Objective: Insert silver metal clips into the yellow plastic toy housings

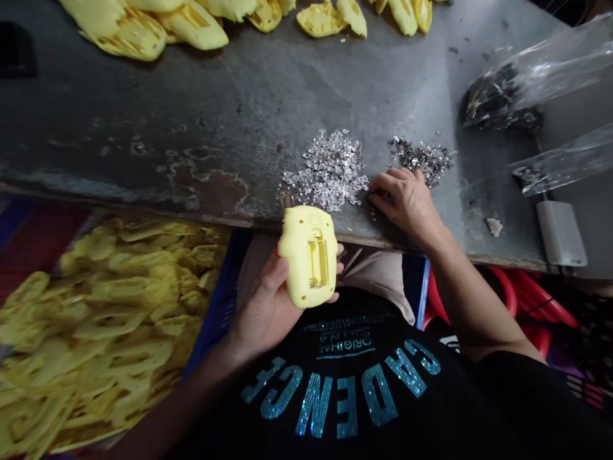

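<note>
Left hand: the left hand (263, 306) curls around a yellow plastic casing (309, 255), gripping it firmly, back panel facing up, at 6 o'clock.
Right hand: the right hand (405, 207) rests half-curled on the tabletop at 4 o'clock; I cannot tell if it pinches anything.
Pieces: silver metal bits (328, 171) lie just beside it, darker metal bits (421, 160) at its fingertips.
Table: a worn grey tabletop (143, 108) bears yellow casings (191, 25) at 12 o'clock.
Floor: a heap of yellow casings (96, 319) at 8 o'clock.

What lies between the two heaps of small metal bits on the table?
Between the silver heap and the darker heap, the head view shows a narrow stretch of grey tabletop with a few stray bits on it.
</note>
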Action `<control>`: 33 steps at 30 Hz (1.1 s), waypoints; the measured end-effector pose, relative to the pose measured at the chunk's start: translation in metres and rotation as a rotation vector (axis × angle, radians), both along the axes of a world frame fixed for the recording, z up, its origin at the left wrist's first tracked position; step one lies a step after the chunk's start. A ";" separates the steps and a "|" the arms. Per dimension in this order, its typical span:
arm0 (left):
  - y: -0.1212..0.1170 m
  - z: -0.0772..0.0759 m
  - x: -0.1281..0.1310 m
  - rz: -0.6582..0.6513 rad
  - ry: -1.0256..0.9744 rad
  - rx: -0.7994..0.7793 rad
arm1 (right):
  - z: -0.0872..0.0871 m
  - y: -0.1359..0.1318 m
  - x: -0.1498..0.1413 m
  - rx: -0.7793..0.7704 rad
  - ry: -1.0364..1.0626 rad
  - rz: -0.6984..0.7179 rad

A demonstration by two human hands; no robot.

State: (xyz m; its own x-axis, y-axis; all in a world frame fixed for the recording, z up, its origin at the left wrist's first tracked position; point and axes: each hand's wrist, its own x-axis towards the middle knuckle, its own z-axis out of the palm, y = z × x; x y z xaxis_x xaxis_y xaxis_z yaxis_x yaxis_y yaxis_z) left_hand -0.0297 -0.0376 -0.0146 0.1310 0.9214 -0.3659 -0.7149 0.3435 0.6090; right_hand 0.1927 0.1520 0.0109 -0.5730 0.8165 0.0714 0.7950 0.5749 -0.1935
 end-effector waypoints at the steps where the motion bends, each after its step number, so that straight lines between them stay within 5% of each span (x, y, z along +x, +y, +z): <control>1: -0.001 0.000 0.000 0.000 -0.004 0.002 | -0.001 0.001 0.002 -0.009 0.010 0.019; 14: -0.004 0.003 0.004 -0.017 0.014 0.021 | -0.007 0.005 0.015 0.003 0.099 -0.004; 24: -0.003 0.011 0.016 -0.085 -0.118 -0.020 | 0.046 -0.070 0.006 -0.127 0.533 0.384; 33: -0.013 0.019 0.025 -0.122 -0.114 -0.009 | 0.056 -0.086 0.004 -0.011 0.361 0.508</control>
State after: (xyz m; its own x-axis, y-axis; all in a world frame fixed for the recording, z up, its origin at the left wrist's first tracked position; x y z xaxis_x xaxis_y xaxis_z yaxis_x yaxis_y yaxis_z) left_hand -0.0050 -0.0507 0.0046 0.2828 0.8931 -0.3500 -0.7323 0.4367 0.5226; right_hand 0.1968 0.0660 0.0667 -0.8313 0.4499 0.3263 0.3058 0.8606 -0.4073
